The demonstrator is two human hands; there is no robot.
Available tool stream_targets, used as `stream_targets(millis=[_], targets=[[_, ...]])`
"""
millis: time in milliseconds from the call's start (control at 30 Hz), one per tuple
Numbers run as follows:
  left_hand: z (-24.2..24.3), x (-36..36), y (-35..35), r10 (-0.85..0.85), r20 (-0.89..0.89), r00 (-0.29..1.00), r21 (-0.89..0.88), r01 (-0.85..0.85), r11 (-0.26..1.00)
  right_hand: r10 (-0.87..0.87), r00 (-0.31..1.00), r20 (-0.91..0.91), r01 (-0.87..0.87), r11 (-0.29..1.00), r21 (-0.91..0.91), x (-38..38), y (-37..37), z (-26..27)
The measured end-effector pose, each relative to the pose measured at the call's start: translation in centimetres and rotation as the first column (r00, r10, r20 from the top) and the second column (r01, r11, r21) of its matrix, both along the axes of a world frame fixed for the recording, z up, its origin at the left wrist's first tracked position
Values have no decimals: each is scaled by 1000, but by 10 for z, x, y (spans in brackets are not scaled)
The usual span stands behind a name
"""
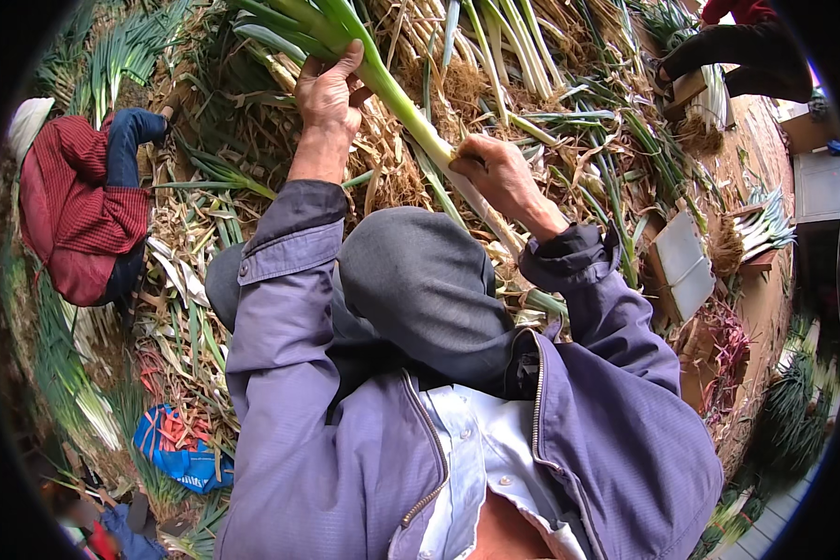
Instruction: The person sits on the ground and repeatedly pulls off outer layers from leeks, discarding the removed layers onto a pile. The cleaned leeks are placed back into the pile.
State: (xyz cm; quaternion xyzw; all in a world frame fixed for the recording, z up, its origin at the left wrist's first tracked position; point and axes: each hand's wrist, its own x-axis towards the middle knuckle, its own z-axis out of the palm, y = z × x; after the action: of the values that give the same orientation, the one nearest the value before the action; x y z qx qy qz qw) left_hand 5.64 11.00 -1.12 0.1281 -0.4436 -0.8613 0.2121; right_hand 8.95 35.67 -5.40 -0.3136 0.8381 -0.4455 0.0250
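A long green onion (409,112) with a thick white stalk slants from the top centre down to the right, over my knee's far side. My left hand (329,94) is closed round it where the green leaves begin. Lower on the pale stalk, the fingers of my right hand (493,171) pinch its outer layer. Below that hand the stalk's white end runs down beside my grey trouser knee (420,266), and its root tip is hard to make out. Dry husks (385,164) and loose leaves lie under both hands.
More green onions with roots (525,49) lie piled ahead. A person in a red checked top (84,203) sits at left, another's dark-clad legs (735,59) are at upper right. A blue bag (189,465) holds red strips. At right are a pale board (682,262) and a bundle of green onions (766,227).
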Motion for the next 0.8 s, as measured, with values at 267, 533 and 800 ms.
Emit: stream_targets(millis=[267, 533, 800], targets=[[-14, -16, -26, 167, -10, 986, -102, -167, 981, 119, 884, 452, 131, 865, -484, 21, 29, -18], [-21, -15, -71, 221, 55, 974, 22, -222, 975, 89, 987, 134, -126, 946, 300, 116, 143, -98], [-7, -14, -78, 305, 74, 950, 5, -306, 952, -313, 892, 326, -85, 592, 801, 167, 266, -184]])
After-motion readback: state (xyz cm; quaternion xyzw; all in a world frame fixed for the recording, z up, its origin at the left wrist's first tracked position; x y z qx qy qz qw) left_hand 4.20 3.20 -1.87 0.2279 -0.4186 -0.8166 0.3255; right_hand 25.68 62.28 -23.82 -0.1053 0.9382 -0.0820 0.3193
